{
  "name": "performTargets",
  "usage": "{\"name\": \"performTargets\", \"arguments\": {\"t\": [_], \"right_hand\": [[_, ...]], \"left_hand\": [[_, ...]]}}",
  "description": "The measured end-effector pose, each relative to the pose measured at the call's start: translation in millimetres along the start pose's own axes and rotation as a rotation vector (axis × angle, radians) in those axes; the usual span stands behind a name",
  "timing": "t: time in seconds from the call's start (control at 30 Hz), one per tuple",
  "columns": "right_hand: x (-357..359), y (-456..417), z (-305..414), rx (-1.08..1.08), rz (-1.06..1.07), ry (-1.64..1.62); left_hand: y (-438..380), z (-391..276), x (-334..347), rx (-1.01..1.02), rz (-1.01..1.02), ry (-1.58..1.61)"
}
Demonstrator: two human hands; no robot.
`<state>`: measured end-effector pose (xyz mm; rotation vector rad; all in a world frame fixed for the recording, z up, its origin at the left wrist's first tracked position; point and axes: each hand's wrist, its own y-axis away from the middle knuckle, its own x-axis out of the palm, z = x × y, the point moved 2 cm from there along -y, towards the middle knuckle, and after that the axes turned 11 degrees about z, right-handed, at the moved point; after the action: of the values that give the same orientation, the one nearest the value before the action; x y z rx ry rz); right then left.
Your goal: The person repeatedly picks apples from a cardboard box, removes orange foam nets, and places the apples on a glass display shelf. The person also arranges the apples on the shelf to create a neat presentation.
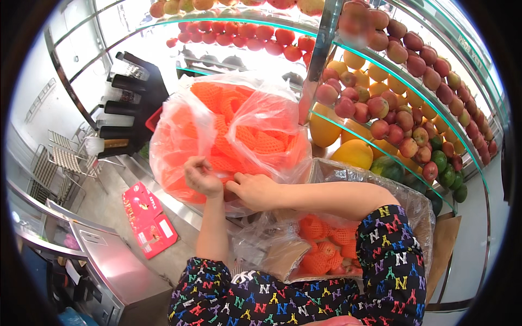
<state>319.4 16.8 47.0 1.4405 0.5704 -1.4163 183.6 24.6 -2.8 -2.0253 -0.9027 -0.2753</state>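
A large clear plastic bag (191, 122) full of orange foam fruit nets (261, 138) stands before me, its mouth open at the top. My left hand (202, 176) is at the bag's near side, fingers curled close to the plastic; whether they pinch it is unclear. Just right of it, my right hand (255, 190) bends its fingers against the same side of the bag, and its fingertips are partly hidden. Under my right forearm is a cardboard box (285, 256) lined with clear plastic, holding several fruits in orange foam nets (320, 254).
Glass shelves (391, 153) at the right carry rows of apples (379, 106), with yellow melons (352, 155) and a watermelon (387, 168) below. Tomatoes (246, 30) line a shelf behind the bag. A flattened red apple carton (151, 220) lies on the floor at left, near a metal cabinet (118, 261).
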Motion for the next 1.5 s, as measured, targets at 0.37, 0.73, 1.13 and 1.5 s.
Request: {"name": "performTargets", "arguments": {"t": [0.37, 0.73, 1.13, 1.5], "right_hand": [[-14, -49, 11, 0.164, 0.149, -0.205], [-28, -15, 21, 0.514, -0.079, -0.455], [-20, 98, 3, -0.191, -0.573, -1.878], [-23, 129, -24, -0.153, -1.023, -1.908]], "left_hand": [[-81, -78, 2, 0.406, 0.986, 0.081], [-281, -13, 153, 0.262, 1.253, 0.041], [-252, 58, 405, 0.737, 1.284, -0.405], [-239, 64, 521, 0.75, 1.781, -0.891]]}}
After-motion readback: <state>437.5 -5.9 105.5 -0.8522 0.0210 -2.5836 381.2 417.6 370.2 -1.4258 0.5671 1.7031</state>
